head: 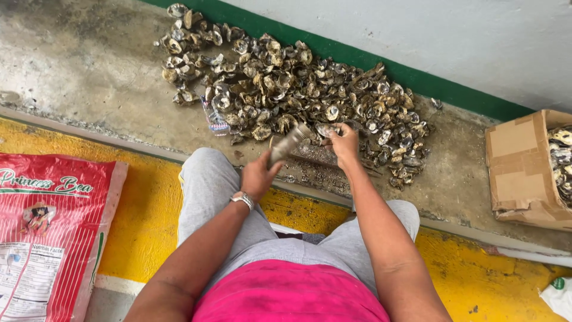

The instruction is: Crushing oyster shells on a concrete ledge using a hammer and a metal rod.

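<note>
Oyster shell (327,129), pale and rounded, sits at the near edge of the big shell pile (286,83), pinched under the fingertips of the right hand (344,145), whose fingers are curled closed around it with the thumb toward the body. Just left of it, the left hand (257,176) is wrapped tight around the lower end of a grey, blurred tool (290,142); its upper end tilts toward the shell and stops just beside it, though whether they touch cannot be told. A wristwatch (243,198) sits on the left wrist. The pile spreads over a grey concrete floor (77,71) up to a green stripe (381,65) at the foot of the white wall, so room behind the shells is tight. Bare concrete lies open to the left of the pile. To the right, a torn cardboard box (517,170) holding more shells stands well apart from the hands. A raised kerb separates the concrete from the yellow painted floor (149,209), where the person's grey-clad knees rest and a red printed sack (47,232) lies at far left.
</note>
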